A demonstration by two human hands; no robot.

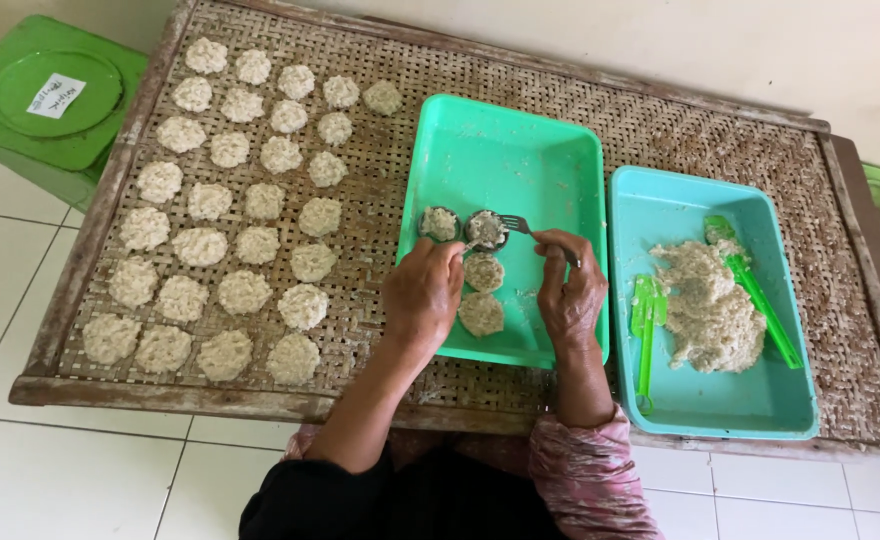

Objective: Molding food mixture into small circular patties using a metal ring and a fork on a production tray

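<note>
My left hand (pixel 422 290) rests in a green tray (pixel 505 140), its fingers at a small round mould (pixel 439 223) filled with a pale rice mix. My right hand (pixel 570 292) grips a metal fork (pixel 517 225) whose tines press into a second filled mould (pixel 485 229). Two shaped round patties (pixel 482 271) (pixel 481 314) lie in the tray between my hands.
Several rows of round patties (pixel 243 190) lie on a woven bamboo drying rack (pixel 660 120). A blue tray (pixel 750 405) to the right holds a heap of rice mix (pixel 708 305) and green plastic utensils (pixel 644 330). Green stools (pixel 50 95) stand at both sides on the white tiled floor.
</note>
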